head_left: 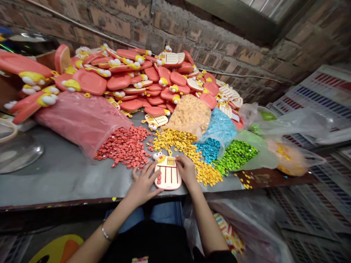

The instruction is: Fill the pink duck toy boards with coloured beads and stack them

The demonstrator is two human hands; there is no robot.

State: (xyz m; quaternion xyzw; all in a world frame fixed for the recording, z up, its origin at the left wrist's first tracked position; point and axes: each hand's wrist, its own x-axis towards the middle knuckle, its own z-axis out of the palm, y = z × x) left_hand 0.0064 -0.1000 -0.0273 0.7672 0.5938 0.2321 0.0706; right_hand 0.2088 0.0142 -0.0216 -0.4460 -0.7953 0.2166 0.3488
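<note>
Soft, rather dim indoor light, faint shadows, a small glint on the bracelet (104, 231), blurry, stretched edges.

No readable text, tiny mark (168, 187) on board (168, 175) illegible

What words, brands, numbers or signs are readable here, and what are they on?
None is readable.
Cream toy board in front: a tiny mark near its bottom edge, too small to read.
White stacked items on the right: red and blue bars, too blurred to tell whether they include lettering.
Black shirt: a cut-off print, not legible.
</note>
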